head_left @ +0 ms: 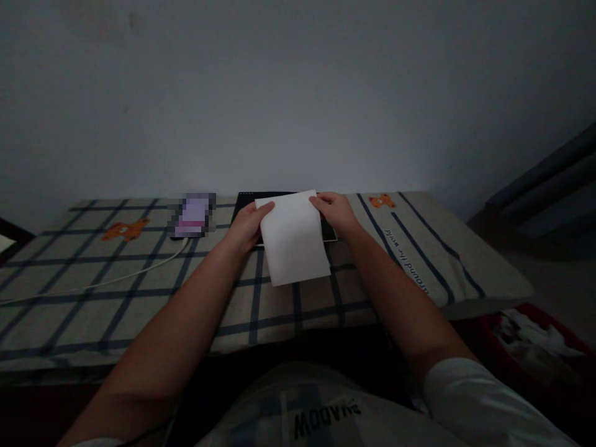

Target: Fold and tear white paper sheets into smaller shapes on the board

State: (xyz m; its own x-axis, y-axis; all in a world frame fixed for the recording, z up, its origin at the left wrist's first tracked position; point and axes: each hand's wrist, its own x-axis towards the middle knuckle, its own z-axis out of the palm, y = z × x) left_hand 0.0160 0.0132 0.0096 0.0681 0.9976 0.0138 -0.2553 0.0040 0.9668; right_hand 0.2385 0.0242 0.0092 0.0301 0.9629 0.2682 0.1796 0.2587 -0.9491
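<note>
A white sheet of paper [293, 239] is held up over a checked bedsheet [139, 279]. My left hand [248, 226] pinches the sheet's upper left corner, thumb on top. My right hand [336, 213] pinches its upper right corner. The lower edge of the paper hangs free toward me. Behind the paper lies a dark flat tablet-like object [246, 202], partly hidden by the sheet and my hands.
A phone [193, 216] with a lit screen lies left of my hands, a white cable [116, 279] running from it across the sheet to the left. A plain wall rises behind. A red container [535, 347] with white things sits low right.
</note>
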